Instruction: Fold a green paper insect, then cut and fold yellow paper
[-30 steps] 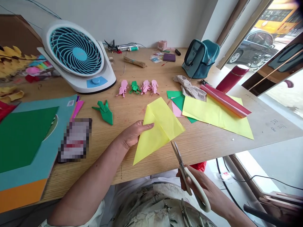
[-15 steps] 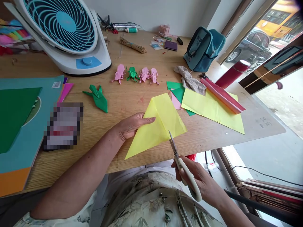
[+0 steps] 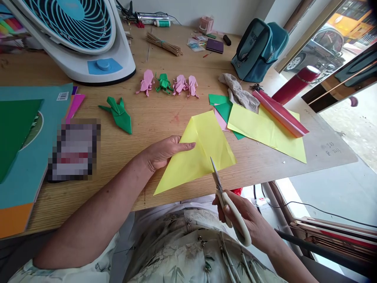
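My left hand (image 3: 169,151) pinches the left side of a folded sheet of yellow paper (image 3: 203,145), thumb on top and fingers beneath. The paper is held over the front of the table, with a crease running down it. In my right hand (image 3: 238,212) is a pair of scissors (image 3: 216,177) with cream handles. Their blades point up and away, and one lies over the paper's near edge; the other is partly hidden. Behind the paper stand several folded paper frogs, pink (image 3: 146,81) and green (image 3: 164,82). A green origami crane (image 3: 118,114) lies to the left.
A white fan (image 3: 112,72) stands back left, above a blurred-out phone (image 3: 75,149) and a teal folder (image 3: 17,196). Yellow sheets (image 3: 265,131), a rolled red sheet (image 3: 281,114), a cloth (image 3: 238,92), a red flask (image 3: 294,84) and a teal bag (image 3: 259,51) are at right.
The whole view has shifted slightly, so the table things sit higher in the picture. Both hands keep their grips, and the scissors stay at the paper's near edge.
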A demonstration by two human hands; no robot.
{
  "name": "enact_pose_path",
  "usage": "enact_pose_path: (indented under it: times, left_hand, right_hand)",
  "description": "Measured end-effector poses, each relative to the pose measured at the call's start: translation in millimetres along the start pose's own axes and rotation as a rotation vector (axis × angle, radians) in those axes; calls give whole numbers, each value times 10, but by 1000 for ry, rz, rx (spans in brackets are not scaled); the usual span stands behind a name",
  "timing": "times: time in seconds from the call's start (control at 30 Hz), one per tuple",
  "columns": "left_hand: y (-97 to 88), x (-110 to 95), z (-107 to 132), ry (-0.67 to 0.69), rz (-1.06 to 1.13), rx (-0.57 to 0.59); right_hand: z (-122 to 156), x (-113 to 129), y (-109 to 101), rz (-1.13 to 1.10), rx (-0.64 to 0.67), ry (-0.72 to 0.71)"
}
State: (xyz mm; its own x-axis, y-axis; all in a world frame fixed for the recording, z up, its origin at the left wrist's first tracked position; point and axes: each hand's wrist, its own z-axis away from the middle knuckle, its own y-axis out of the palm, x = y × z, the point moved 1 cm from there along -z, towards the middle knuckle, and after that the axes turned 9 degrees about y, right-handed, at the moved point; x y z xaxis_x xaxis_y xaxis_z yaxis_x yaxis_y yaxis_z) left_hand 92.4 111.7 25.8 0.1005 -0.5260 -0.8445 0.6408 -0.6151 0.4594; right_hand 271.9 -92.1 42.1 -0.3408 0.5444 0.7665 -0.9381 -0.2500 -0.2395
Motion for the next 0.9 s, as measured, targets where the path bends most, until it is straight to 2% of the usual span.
enact_pose_path:
  times: [0.9]
  left_hand:
    - [54, -38, 36, -17, 9, -11]
  right_hand:
    - [-6, -19, 1, 31, -8, -9]
